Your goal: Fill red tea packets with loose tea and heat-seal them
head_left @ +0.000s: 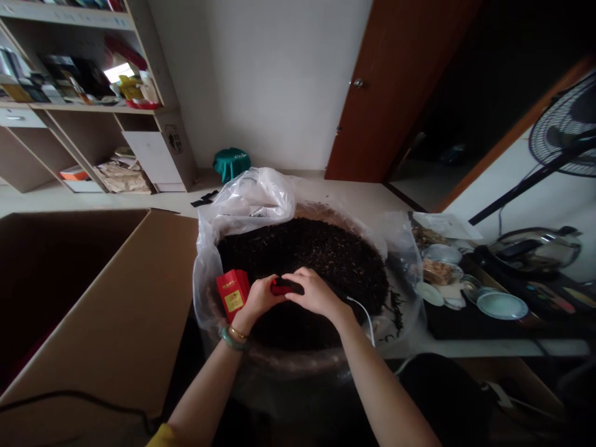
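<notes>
A fan (565, 127) — black (caged) — near a door (391, 81).

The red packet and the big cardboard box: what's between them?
In the head view, the edge of the pale plastic liner lies between the red packet and the cardboard box.

Yellow sleeve edge (162, 436) on left arm; pale green bangle (231, 339), gold bracelet (238, 333) at wrist

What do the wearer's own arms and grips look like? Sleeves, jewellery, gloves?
Both grips are ungloved. Left grip: at its wrist, a rounded, pale green bangle and a thin gold-coloured bracelet; a yellow sleeve edge shows further up. Right grip: wrist and visible forearm bare, no sleeve in view. No rings or markings I can make out.
</notes>
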A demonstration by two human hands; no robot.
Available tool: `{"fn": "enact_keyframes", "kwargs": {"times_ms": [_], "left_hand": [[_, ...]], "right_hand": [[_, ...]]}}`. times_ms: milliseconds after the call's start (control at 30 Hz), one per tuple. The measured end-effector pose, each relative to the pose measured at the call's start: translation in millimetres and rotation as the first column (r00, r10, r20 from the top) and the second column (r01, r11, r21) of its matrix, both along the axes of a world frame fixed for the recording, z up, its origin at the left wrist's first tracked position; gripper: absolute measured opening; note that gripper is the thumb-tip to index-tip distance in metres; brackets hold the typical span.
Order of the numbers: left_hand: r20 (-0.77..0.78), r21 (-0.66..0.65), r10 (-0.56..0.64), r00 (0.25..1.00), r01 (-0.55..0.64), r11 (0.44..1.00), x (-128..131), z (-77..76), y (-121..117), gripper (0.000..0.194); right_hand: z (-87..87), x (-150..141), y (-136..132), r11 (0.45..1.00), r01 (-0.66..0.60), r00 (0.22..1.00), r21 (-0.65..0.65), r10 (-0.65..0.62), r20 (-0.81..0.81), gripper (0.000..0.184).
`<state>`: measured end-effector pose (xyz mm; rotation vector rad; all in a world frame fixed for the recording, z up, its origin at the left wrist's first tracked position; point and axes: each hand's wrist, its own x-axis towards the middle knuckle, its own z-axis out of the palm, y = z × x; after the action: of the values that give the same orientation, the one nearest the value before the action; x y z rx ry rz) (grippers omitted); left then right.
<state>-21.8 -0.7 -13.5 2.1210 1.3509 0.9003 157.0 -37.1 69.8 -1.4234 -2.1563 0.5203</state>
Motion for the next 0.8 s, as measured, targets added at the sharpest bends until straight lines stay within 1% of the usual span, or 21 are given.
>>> {"fn": "enact_keyframes", "kwargs": {"times_ms": [33, 100, 167, 200, 233, 300, 367, 433, 533, 633, 733, 800], "left_hand": [[0.014, -0.003, 0.005, 1.0, -0.005, 1.0, 0, -0.3, 0, 0.042], [0.07, 0.006, 0.001, 0.998, -0.001, 1.0, 0, 1.0, -1, 0.052], [0.149, 0.046, -0.035, 0.988, 0.029, 0.999, 0, 5.3, -2, 0.059], [0.179, 0.078, -0.061, 0.982, 0.048, 0.996, 0, 8.4, -3, 0.058], [0.197, 0.114, -0.087, 0.976, 0.065, 0.991, 0, 11.8, -4, 0.053], [0.207, 0.172, -0.125, 0.97, 0.09, 0.981, 1, 18.4, -5, 0.037], [0.208, 0.203, -0.142, 0.968, 0.1, 0.974, 1, 22.9, -6, 0.025], [0.197, 0.214, -0.15, 0.969, 0.107, 0.971, 1, 24.5, -8, 0.018], [0.097, 0.217, -0.152, 0.984, 0.128, 0.968, 1, 23.6, -10, 0.01], [0.017, 0.232, -0.125, 0.992, 0.118, 0.966, -1, 23.8, -12, 0.007], [0.04, 0.248, -0.123, 0.992, 0.109, 0.962, -2, 26.6, -13, 0.004], [0.076, 0.253, -0.144, 0.987, 0.121, 0.96, -3, 28.6, -13, 0.003]], "right_hand": [[-1.6, -4, 0, 1.0, 0.002, 0.999, -0.023, -0.001, 0.041, 0.04], [-4.2, -11, 2, 0.999, 0.035, 0.995, -0.041, -0.031, 0.093, 0.038], [-6.3, -13, 4, 0.998, 0.06, 0.992, -0.018, -0.058, 0.112, 0.034], [-7.6, -13, 5, 0.998, 0.064, 0.992, -0.004, -0.063, 0.113, 0.033], [-9.2, -13, 6, 0.998, 0.063, 0.992, 0.007, -0.063, 0.11, 0.033], [-12.7, -10, 7, 0.998, 0.059, 0.994, 0.031, -0.062, 0.089, 0.033], [-15.7, -8, 6, 0.996, 0.054, 0.997, 0.065, -0.058, 0.056, 0.034], [-16.8, -6, 4, 0.996, 0.05, 0.997, 0.075, -0.055, 0.062, 0.03], [-14.4, -6, 3, 0.999, 0.044, 0.978, -0.012, -0.04, 0.206, 0.022], [-9.6, -8, 4, 0.994, 0.041, 0.946, -0.098, -0.008, 0.323, 0.024], [-4.3, -9, 6, 0.99, 0.033, 0.942, -0.135, 0.014, 0.335, 0.019], [-1.1, -9, 7, 0.991, 0.016, 0.945, -0.129, 0.027, 0.326, 0.017]]}}
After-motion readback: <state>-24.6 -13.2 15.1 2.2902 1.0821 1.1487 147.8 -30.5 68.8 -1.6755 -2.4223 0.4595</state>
